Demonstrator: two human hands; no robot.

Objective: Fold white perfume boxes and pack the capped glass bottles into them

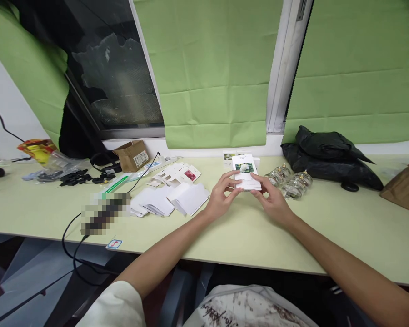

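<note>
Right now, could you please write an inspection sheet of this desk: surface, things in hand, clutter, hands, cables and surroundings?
Surface: pale green table, bare in front of the hands.
Things in hand: white box with flower picture, held by both hands just above the table.
Clutter: flat white cartons at left; small glass jars right of the box; black bag; cardboard box; brown paper bag; black clips.
Hands: left hand and right hand each grip one side of the box.
Cables: black cable hangs over the front edge; power strip near the wall.
Surroundings: green blinds, dark window.
</note>
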